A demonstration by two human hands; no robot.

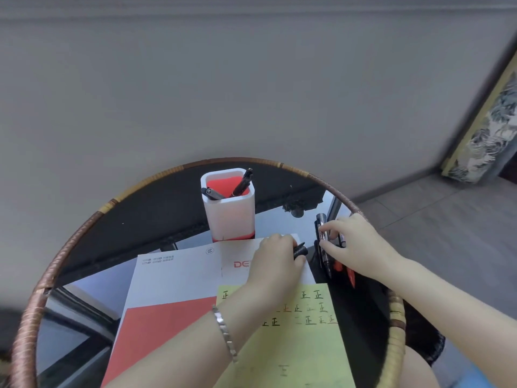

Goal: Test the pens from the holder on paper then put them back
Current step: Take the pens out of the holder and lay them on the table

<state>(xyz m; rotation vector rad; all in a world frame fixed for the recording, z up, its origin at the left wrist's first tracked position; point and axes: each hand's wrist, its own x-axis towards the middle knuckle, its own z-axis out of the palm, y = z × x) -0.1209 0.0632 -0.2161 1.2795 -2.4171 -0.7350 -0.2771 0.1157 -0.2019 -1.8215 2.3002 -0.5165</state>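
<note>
At lower left we see bare glass surface [84, 317] inside the wicker rim. The white pen holder [229, 211] stands at centre with two pens [242, 182]. Our left hand [275, 259] is closed around a black cap [300, 250] over the yellow paper [313, 345]. Our right hand [355, 245] pinches a black marker [323, 236] lying near the right rim.
</note>
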